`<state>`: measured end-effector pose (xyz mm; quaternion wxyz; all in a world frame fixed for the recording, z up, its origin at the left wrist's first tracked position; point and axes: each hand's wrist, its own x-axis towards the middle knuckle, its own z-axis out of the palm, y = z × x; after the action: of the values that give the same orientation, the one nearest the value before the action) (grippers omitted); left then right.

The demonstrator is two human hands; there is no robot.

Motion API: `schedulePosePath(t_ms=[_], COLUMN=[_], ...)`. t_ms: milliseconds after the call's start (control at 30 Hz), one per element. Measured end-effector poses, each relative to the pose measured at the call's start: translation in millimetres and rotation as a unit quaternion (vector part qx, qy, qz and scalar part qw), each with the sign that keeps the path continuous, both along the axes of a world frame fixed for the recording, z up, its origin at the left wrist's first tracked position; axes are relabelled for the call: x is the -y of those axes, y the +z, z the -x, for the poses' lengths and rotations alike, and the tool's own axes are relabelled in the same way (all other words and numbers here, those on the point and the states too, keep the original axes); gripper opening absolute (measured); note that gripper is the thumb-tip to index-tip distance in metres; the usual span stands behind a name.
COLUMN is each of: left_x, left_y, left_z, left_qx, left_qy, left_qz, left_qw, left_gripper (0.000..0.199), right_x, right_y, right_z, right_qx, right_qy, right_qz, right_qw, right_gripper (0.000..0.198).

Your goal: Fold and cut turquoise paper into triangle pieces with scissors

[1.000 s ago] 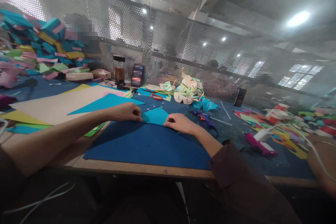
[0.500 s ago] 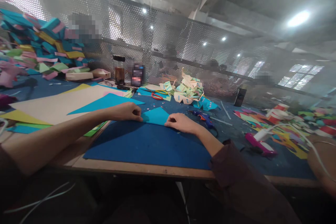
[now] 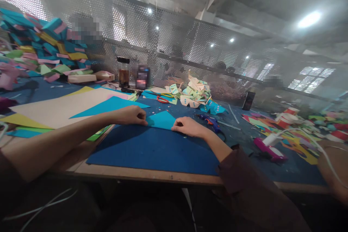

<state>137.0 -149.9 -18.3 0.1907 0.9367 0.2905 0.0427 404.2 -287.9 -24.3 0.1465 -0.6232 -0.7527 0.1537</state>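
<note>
A folded piece of blue paper (image 3: 161, 120) lies on the dark blue mat (image 3: 154, 152), its pointed corner facing away from me. My left hand (image 3: 133, 115) pinches its left end, fingers curled. At the right end of the near edge, my right hand (image 3: 187, 127) grips the paper between thumb and fingers. Part of each end is hidden under the fingers. To the left, a larger blue sheet (image 3: 108, 107) rests on a stack of coloured paper, close behind my left forearm.
Beyond the hands lie red-handled scissors (image 3: 162, 99) and a heap of cut paper shapes (image 3: 196, 92). A blue glue gun (image 3: 213, 123) is right of my right hand. Farther right are a pink power strip (image 3: 270, 150) and a person's arm (image 3: 333, 166). A lidded jar (image 3: 123, 72) stands behind.
Both hands stay almost still on the blue paper. My right hand has shifted very slightly to the right along its near edge.
</note>
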Motion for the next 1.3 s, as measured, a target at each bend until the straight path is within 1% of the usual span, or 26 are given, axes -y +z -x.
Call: schedulePosePath(t_ms=[233,467,733,1067,1300], left_x=[2.2,0.9,-4.7,-4.4,-12.7], left_y=[3.2,5.3,2.6,3.9,0.5], left_z=[0.4,0.9,2.6,3.3,6.4], left_qx=[-0.009,-0.025,-0.021,-0.031,-0.028], left_qy=[0.004,0.003,-0.002,0.011,0.001], left_qz=[0.002,0.001,0.0,0.004,0.012], left_qw=[1.0,1.0,1.0,0.999,1.0], left_gripper=[0.041,0.038,0.04,0.042,0.042], right_x=[0.0,0.3,-1.0,-1.6,-3.2], right_y=[1.5,3.2,3.1,4.4,3.4], right_z=[-3.0,-7.5,-12.1,-21.6,-26.2], right_qx=[-0.005,-0.007,-0.007,-0.001,-0.004], right_qy=[0.003,0.004,0.009,0.018,0.027], right_qz=[0.016,0.03,0.041,0.059,0.063], right_qw=[1.0,1.0,0.999,0.998,0.998], right_gripper=[0.025,0.025,0.027,0.032,0.034])
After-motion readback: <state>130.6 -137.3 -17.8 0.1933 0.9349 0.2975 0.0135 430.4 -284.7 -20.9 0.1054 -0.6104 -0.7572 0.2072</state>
